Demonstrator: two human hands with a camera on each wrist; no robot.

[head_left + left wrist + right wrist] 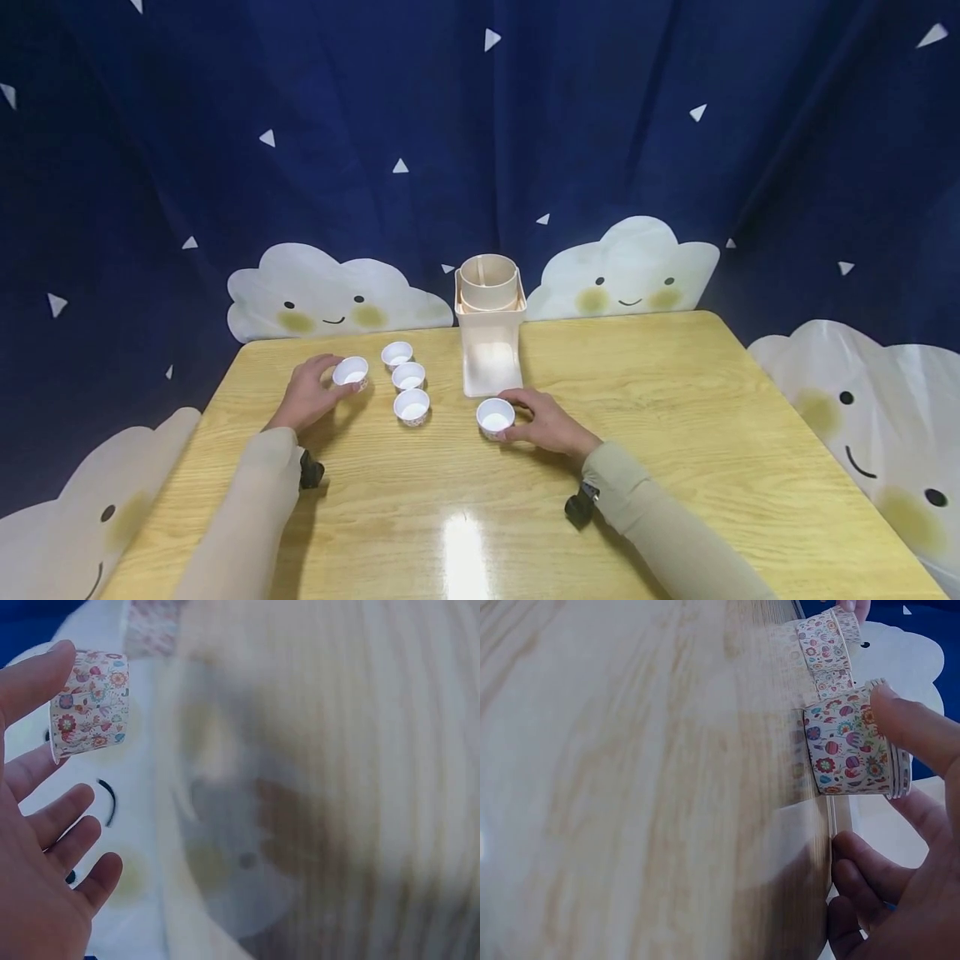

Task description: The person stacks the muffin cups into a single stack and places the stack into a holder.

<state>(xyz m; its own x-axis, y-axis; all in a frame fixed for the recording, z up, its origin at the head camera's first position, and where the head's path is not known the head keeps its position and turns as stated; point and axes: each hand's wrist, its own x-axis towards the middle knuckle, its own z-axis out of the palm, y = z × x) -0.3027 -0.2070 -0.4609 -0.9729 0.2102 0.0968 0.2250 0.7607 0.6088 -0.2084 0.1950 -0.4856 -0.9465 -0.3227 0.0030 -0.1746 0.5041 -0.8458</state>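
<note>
Head view: the left hand [309,393] pinches a small paper cup [351,371] between thumb and fingertips on the yellow wooden table [675,417]; the left wrist view shows its flowered wall held at the fingertips [45,671], the other fingers loosely spread. The right hand [547,422] curls round a second cup [496,416] just before the foot of the cream dispenser [491,325]; the right wrist view shows a fingertip on its rim. Both cups look white inside, with nothing in them. Three more cups [408,377] stand in a row between the hands, near the dispenser. Behind hangs a dark blue curtain [480,125] with clouds.
</note>
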